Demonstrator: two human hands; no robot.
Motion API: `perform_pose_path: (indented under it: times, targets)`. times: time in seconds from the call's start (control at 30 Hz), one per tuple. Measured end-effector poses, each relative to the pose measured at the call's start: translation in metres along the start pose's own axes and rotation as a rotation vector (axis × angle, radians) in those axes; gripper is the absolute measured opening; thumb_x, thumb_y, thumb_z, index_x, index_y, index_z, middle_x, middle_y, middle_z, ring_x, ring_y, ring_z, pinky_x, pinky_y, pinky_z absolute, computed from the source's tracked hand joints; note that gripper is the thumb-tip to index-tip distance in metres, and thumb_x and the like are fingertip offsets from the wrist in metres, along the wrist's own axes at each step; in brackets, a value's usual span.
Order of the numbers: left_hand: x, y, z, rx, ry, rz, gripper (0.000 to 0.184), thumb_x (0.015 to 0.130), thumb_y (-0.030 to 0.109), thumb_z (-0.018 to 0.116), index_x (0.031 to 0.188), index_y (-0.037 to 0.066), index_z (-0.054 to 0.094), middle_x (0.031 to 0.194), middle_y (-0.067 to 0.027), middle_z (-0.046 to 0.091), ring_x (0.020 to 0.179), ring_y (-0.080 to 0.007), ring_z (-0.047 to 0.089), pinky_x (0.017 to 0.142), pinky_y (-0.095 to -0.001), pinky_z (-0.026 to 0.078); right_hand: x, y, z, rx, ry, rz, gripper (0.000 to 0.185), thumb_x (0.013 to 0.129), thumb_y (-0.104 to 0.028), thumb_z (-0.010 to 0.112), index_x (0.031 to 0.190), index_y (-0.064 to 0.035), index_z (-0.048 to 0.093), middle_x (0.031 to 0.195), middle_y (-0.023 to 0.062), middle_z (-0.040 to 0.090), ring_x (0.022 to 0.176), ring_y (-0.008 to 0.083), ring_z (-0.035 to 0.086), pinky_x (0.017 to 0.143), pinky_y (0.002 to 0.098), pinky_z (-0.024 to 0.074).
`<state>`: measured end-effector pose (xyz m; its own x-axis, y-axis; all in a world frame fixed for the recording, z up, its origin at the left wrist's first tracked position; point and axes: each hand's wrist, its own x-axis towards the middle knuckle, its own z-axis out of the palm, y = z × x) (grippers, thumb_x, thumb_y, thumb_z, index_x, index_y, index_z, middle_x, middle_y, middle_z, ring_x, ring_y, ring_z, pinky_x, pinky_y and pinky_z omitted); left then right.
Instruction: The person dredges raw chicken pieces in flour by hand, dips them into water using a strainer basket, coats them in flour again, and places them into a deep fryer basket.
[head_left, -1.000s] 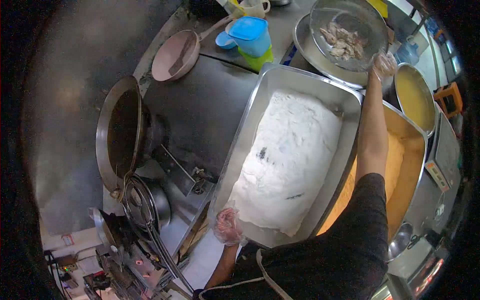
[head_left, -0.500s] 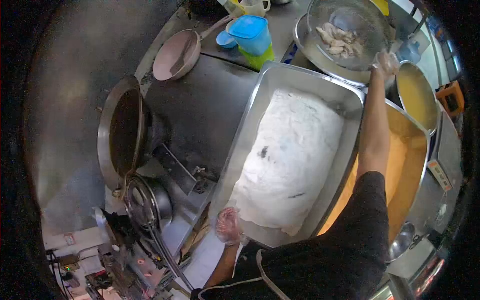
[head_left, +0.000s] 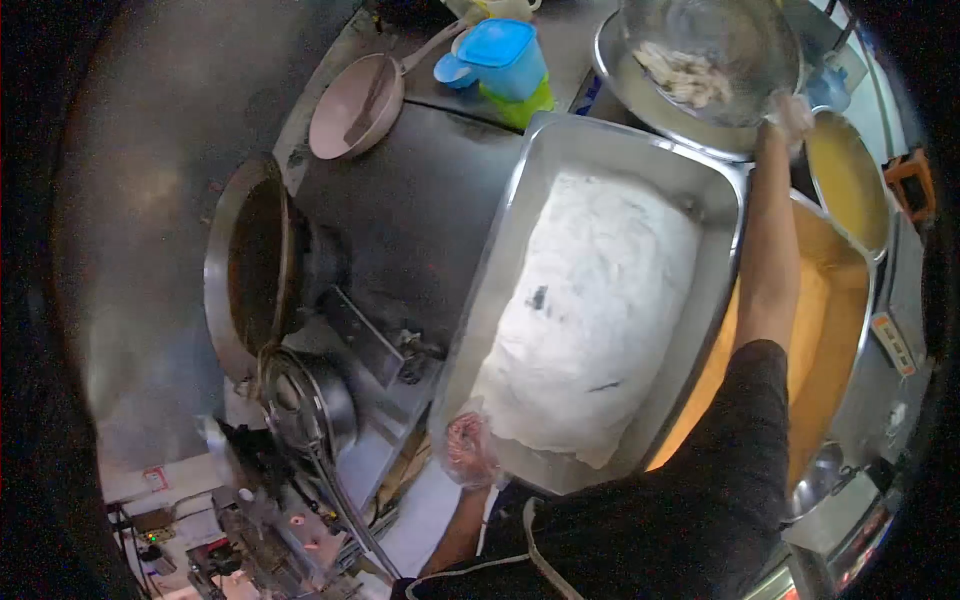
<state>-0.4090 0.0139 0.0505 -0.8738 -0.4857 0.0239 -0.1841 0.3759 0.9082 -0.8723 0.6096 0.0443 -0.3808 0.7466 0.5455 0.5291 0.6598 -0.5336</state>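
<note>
My right hand [head_left: 790, 118], in a clear plastic glove, is closed on the near right rim of a mesh strainer [head_left: 735, 35]. Pale strips of raw meat [head_left: 685, 76] lie in the strainer, which is over a wide metal bowl [head_left: 618, 80]. My left hand [head_left: 467, 449], also gloved, is at the near left corner of a deep steel tray [head_left: 722, 215], its fingers curled. Whether it grips the tray's rim is hidden. White flour-like powder [head_left: 600, 310] is heaped in the tray, with a few dark marks on its surface.
A second tray of orange powder [head_left: 800, 270] and a pot of yellow liquid [head_left: 850, 185] stand at right. At left are a wok of dark liquid [head_left: 258, 265] and a lidded pot [head_left: 335, 405]. A pink pan [head_left: 350, 115] and blue-lidded container [head_left: 505, 60] lie beyond.
The view has shifted slightly. My right hand and the strainer have moved a little to the right, and the meat lies further left within the mesh. My left hand stays at the tray's corner.
</note>
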Motion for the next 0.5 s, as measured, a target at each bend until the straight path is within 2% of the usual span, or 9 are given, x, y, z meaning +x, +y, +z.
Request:
perform_pose_path:
  times: [0.07, 0.13, 0.17, 0.27, 0.5]
  targets:
    - [0.001, -0.001, -0.012, 0.036, 0.001, -0.003, 0.030, 0.082, 0.016, 0.065, 0.103, -0.002, 0.052, 0.098, -0.0099, 0.057, 0.089, -0.0209, 0.058, 0.082, -0.0336, 0.049, -0.007, 0.004, 0.002, -0.040, -0.041, -0.074, 0.018, 0.079, -0.016, 0.058, 0.065, -0.0050, 0.057, 0.060, 0.0051, 0.055, 0.052, 0.0181, 0.053, 0.049, 0.0354, 0.0422]
    - [-0.001, 0.008, -0.007, 0.283, 0.047, 0.077, 0.025, 0.082, 0.013, 0.064, 0.099, -0.002, 0.054, 0.096, -0.0096, 0.058, 0.089, -0.0206, 0.058, 0.083, -0.0346, 0.049, -0.009, 0.004, 0.004, -0.043, -0.048, -0.125, 0.017, 0.079, -0.016, 0.058, 0.065, -0.0050, 0.057, 0.061, 0.0052, 0.055, 0.053, 0.0181, 0.053, 0.049, 0.0353, 0.0423]
    - [-0.001, 0.018, 0.001, -0.107, 0.060, 0.036, 0.019, 0.080, 0.007, 0.063, 0.096, -0.002, 0.055, 0.096, -0.0093, 0.058, 0.089, -0.0203, 0.058, 0.084, -0.0347, 0.049, -0.008, 0.000, 0.003, -0.036, -0.042, -0.146, 0.017, 0.079, -0.016, 0.058, 0.066, -0.0050, 0.057, 0.061, 0.0052, 0.055, 0.053, 0.0181, 0.053, 0.049, 0.0352, 0.0423]
    - [0.002, 0.019, 0.005, -0.245, 0.056, -0.059, 0.020, 0.079, 0.005, 0.061, 0.097, -0.002, 0.055, 0.097, -0.0098, 0.057, 0.090, -0.0203, 0.057, 0.086, -0.0353, 0.049, -0.003, -0.010, -0.003, -0.010, -0.033, -0.166, 0.016, 0.079, -0.016, 0.058, 0.066, -0.0051, 0.058, 0.061, 0.0052, 0.055, 0.054, 0.0181, 0.053, 0.050, 0.0351, 0.0424]
    - [0.006, 0.018, 0.004, -0.168, 0.024, -0.028, 0.018, 0.081, 0.007, 0.059, 0.097, 0.000, 0.055, 0.099, -0.0115, 0.056, 0.091, -0.0199, 0.056, 0.084, -0.0340, 0.048, 0.004, -0.004, -0.016, -0.002, -0.027, -0.228, 0.015, 0.079, -0.016, 0.057, 0.068, -0.0051, 0.058, 0.063, 0.0052, 0.055, 0.055, 0.0182, 0.053, 0.051, 0.0347, 0.0427]
